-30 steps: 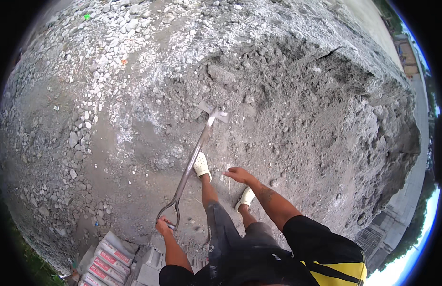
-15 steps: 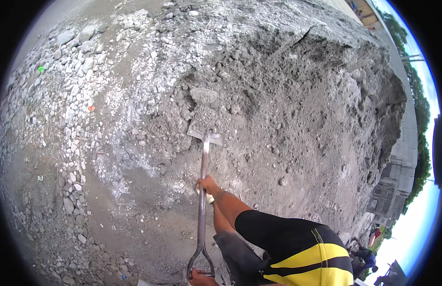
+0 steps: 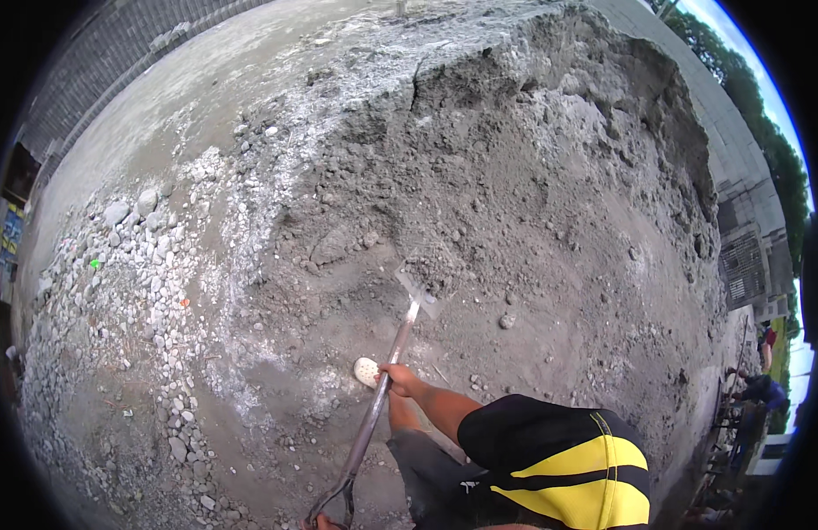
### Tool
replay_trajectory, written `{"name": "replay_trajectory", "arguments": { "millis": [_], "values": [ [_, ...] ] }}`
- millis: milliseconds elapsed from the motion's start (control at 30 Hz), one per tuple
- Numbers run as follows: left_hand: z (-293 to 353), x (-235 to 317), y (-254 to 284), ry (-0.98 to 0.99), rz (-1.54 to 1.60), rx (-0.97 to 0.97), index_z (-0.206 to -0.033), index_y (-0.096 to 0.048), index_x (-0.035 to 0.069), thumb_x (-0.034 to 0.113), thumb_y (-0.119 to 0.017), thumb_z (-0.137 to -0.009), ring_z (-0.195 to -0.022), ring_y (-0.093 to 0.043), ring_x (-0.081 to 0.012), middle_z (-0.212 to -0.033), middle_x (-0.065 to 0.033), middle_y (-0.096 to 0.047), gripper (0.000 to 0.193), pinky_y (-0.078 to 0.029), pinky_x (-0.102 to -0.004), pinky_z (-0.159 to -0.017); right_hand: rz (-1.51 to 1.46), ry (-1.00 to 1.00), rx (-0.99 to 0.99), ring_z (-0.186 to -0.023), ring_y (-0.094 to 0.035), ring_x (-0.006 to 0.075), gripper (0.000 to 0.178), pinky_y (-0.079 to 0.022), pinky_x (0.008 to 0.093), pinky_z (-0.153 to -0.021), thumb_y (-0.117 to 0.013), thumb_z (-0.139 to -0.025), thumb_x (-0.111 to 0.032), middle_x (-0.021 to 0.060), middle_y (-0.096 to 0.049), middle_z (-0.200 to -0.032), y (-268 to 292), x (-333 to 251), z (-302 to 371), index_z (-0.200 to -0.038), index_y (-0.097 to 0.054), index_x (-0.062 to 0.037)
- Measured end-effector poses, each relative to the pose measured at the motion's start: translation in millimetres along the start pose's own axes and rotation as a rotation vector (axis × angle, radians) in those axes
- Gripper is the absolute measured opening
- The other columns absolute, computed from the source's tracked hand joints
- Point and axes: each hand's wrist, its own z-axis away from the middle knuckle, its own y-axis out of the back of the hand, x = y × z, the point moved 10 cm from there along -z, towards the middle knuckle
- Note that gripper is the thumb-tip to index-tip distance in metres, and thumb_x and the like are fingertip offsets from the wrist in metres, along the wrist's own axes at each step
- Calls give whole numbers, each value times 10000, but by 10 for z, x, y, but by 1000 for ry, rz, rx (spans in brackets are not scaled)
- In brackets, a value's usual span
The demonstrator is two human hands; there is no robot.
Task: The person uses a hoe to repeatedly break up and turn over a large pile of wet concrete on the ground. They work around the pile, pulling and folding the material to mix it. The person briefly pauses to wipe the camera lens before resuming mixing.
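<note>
A long-handled shovel (image 3: 373, 411) slants across the lower middle, its grey metal blade (image 3: 417, 292) low against the slope and bearing loose grey soil (image 3: 433, 274). My right hand (image 3: 398, 380) is closed around the shaft at about mid-length, its arm in a black and yellow sleeve. At the bottom edge my left hand (image 3: 324, 524) grips the D-shaped handle end and is mostly cut off by the frame. A white shoe with holes (image 3: 366, 371) shows just left of my right hand, below a dark trouser leg (image 3: 418, 464).
A big mound of grey sandy soil (image 3: 603, 177) rises ahead and to the right, steep at its top edge. Pale stones (image 3: 166, 291) are strewn on the left. A block wall (image 3: 744, 203) stands at right, and a person in blue (image 3: 766, 391) is farther off.
The blade has shifted right and slightly nearer, dragged clear of the soil clump, with soil on it. The handle end has swung left and down. My view has also turned.
</note>
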Motion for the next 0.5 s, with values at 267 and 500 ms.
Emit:
{"name": "replay_trajectory", "arguments": {
  "millis": [267, 500],
  "values": [
    [2207, 1261, -545, -897, 40, -604, -671, -505, 24, 111, -612, -576, -549, -528, -322, -577, -132, -511, 168, -415, -371, -533, -631, 311, 83, -595, -490, 211, 52, -467, 332, -581, -472, -780, -69, 89, -467, -658, 3143, -866, 1878, -765, -441, -30],
    [5714, 1955, -574, -1603, 263, -1656, -706, -566, 78, 131, -688, -543, -608, -552, -237, -646, -59, -531, 211, -444, -305, -581, -1258, 816, 355, -395, -393, 99, 208, -385, 214, -372, -505, -741, -112, -25, -389, -484, 6372, -773, 4504, -584, -369, -122]
  ]
}}
